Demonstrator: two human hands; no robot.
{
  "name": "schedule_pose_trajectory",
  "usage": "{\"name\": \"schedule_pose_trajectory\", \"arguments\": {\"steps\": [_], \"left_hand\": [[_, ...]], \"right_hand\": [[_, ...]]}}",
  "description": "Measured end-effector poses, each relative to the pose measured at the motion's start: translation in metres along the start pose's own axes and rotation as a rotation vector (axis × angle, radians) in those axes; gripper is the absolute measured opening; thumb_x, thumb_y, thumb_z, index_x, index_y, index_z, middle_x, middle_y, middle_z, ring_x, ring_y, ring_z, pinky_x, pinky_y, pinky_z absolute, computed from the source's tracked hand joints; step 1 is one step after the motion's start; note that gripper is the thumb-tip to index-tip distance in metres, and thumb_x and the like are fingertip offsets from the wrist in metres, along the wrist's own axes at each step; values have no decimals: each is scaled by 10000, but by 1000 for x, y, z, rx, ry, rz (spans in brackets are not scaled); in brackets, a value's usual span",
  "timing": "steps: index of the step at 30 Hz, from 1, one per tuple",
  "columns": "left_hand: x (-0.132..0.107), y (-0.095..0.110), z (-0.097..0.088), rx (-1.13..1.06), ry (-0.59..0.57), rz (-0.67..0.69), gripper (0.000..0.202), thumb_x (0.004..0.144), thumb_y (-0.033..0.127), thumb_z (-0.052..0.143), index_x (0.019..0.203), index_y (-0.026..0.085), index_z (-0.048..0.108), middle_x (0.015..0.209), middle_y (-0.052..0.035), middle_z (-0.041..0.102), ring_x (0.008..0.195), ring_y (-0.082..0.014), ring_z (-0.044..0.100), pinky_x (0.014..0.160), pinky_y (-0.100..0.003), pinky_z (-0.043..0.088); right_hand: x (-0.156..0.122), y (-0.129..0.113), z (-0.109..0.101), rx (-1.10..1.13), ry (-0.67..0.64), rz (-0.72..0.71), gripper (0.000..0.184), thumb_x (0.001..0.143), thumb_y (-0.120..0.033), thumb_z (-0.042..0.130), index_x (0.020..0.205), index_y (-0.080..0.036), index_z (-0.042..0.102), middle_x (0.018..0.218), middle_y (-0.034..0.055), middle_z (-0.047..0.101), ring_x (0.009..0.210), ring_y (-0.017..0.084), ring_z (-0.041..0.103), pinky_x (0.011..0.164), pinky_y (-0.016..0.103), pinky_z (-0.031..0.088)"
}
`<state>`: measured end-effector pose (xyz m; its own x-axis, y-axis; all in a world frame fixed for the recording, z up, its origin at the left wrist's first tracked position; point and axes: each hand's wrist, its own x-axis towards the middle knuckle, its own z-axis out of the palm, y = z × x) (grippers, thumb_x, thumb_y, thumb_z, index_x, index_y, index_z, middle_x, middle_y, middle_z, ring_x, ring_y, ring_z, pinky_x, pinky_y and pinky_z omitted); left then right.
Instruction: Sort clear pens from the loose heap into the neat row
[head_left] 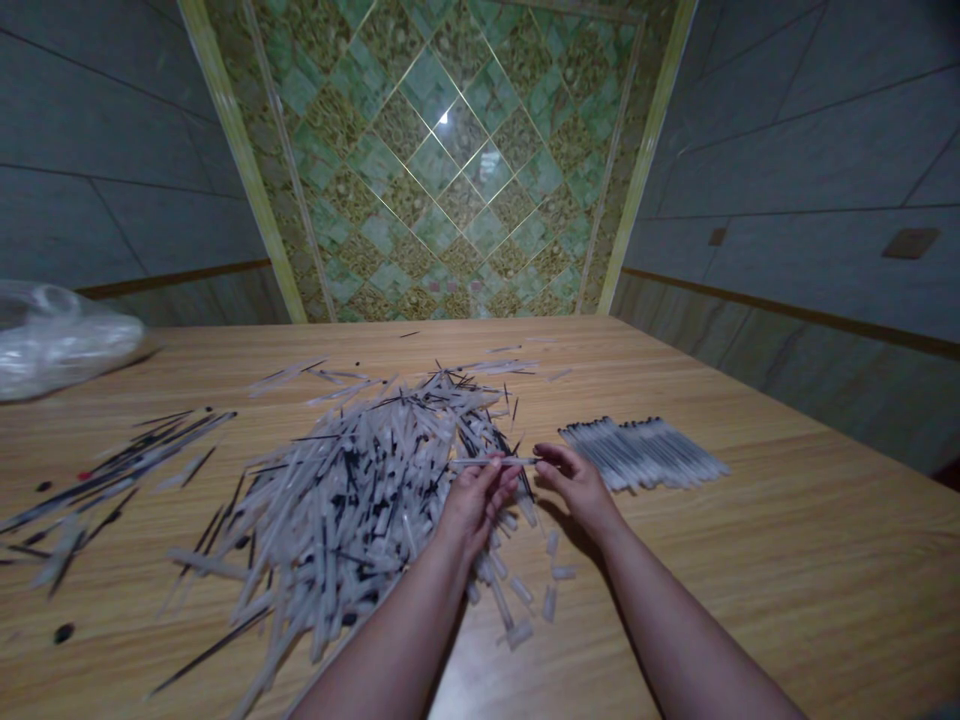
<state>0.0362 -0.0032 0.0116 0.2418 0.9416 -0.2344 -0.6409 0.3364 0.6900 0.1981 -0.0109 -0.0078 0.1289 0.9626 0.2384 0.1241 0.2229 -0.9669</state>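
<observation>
My left hand (474,500) and my right hand (576,483) meet over the wooden table (750,520), both pinching one thin clear pen tube (499,461) held level between them. Just left of my hands lies a big heap of clear pen barrels and black refills (360,500). To the right of my right hand, a neat row of assembled pens (645,452) lies side by side. A few clear caps (525,600) are scattered below my hands.
Loose black refills and tubes (112,470) are strewn on the left part of the table. A clear plastic bag (60,340) sits at the far left edge. Tiled walls stand behind the table.
</observation>
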Motion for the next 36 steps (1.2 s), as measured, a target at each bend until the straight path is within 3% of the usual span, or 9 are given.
{"name": "schedule_pose_trajectory", "arguments": {"steps": [5,10,16,26,31,33,36], "left_hand": [[0,0,0,6,-17,-10,147,741,95,592,886,91,564,785,-94,668,740,-143,653,607,-189,537],[0,-2,-1,8,-20,11,150,745,97,587,892,95,562,784,-90,668,740,-144,651,612,-194,537],[-1,-2,0,22,-17,-13,141,736,115,603,872,100,571,756,-84,669,705,-139,652,604,-193,534],[-3,1,2,65,-29,-7,154,731,131,610,881,102,591,800,-97,681,731,-141,650,635,-204,531],[-1,7,2,131,2,36,133,719,178,625,830,110,596,790,-82,677,710,-124,641,635,-198,521],[0,13,0,154,51,91,125,720,216,624,789,123,577,783,-68,672,686,-111,631,635,-202,515],[1,22,-4,184,112,117,140,737,268,589,760,150,516,799,-64,669,664,-115,624,630,-241,515]], "right_hand": [[1,2,0,-83,47,-17,377,724,-494,554,813,-148,673,816,87,657,805,210,592,713,337,470],[-1,-3,1,9,16,12,409,678,-477,619,971,-194,640,985,87,645,881,210,588,703,315,475],[0,-3,1,-97,57,-39,346,703,-478,586,822,-167,678,827,77,670,818,207,598,746,326,444],[-2,-4,1,-67,28,-27,317,718,-437,587,862,-163,655,840,69,663,819,190,587,765,313,427],[-2,-3,2,-86,56,-1,381,747,-494,514,838,-151,653,812,73,658,794,197,581,724,305,431],[-3,-5,3,-161,33,-8,369,751,-495,505,816,-163,652,788,63,646,765,193,574,687,296,427],[-10,-9,8,-418,-117,-88,279,720,-450,566,738,-189,664,745,46,615,753,186,549,677,284,397]]}}
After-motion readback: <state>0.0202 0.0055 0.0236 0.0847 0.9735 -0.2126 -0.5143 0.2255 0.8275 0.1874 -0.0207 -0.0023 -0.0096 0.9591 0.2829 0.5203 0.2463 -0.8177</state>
